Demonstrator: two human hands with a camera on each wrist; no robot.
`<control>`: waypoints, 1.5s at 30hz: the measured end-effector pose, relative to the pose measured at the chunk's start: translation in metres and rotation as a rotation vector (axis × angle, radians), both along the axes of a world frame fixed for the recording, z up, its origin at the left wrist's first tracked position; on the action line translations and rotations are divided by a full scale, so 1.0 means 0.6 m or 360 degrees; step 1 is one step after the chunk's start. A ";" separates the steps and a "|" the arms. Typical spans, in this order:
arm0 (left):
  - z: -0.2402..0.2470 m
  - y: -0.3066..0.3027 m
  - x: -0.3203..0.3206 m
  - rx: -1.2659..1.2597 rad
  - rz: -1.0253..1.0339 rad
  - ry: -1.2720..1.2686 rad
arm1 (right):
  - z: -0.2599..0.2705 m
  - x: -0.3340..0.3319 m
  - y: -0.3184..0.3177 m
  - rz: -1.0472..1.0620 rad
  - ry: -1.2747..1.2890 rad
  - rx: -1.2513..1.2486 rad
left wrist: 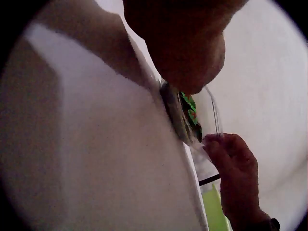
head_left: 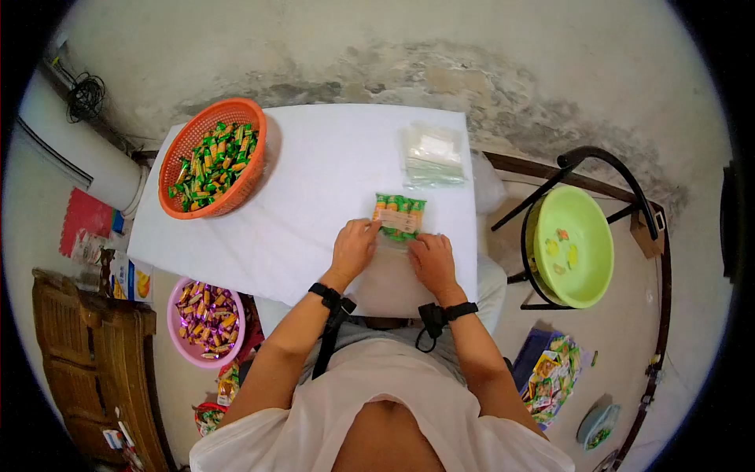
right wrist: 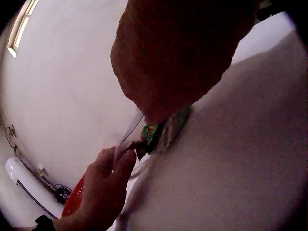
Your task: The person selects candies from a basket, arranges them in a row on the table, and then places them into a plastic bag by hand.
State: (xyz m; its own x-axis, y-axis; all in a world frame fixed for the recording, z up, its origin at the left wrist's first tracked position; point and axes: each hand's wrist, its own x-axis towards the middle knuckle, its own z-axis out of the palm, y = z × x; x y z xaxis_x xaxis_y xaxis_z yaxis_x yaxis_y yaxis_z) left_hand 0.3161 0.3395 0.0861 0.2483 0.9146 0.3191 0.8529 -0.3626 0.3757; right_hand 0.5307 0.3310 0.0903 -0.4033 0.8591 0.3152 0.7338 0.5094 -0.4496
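Observation:
A clear plastic bag [head_left: 400, 206] holding several green-and-orange wrapped snack sticks lies on the white cloth of the table, its open end toward the person. My left hand [head_left: 355, 248] pinches the near left edge of this bag. At the near right corner, my right hand [head_left: 434, 263] pinches the film between thumb and fingers. The left wrist view shows the right hand [left wrist: 236, 161] gripping the thin plastic, which stands up in a loop. In the right wrist view the left hand [right wrist: 103, 178] holds the opposite edge, with green wrappers [right wrist: 150, 134] between the hands.
An orange basket [head_left: 255, 169] of green-wrapped sticks stands at the table's left. Flat clear bags [head_left: 434, 155] are stacked at the back right. A pink basin [head_left: 174, 330] of purple-wrapped sticks sits below left. Right of the table, a green basin [head_left: 590, 244] rests on a black chair [head_left: 609, 161].

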 end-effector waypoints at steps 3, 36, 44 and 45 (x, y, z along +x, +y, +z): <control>0.014 -0.004 0.007 0.0198 -0.0115 -0.0050 | 0.008 0.001 -0.007 0.0024 0.0048 0.0014; 0.039 -0.028 -0.020 -0.0735 -0.0100 -0.1148 | 0.050 -0.006 0.020 0.0171 0.0981 -0.0482; 0.051 -0.017 -0.016 -0.0681 -0.0340 -0.0874 | 0.072 -0.020 0.019 0.0212 0.0616 -0.0431; 0.048 -0.011 -0.012 -0.0515 -0.0468 -0.0771 | 0.072 -0.021 0.019 0.0217 0.0614 -0.0434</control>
State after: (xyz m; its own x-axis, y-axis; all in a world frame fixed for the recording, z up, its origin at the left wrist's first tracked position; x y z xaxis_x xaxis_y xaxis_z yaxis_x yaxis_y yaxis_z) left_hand 0.3087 0.3329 0.1150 0.4000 0.8992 0.1775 0.4421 -0.3590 0.8220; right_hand 0.5179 0.3421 0.1337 -0.4156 0.8787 0.2349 0.4223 0.4152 -0.8058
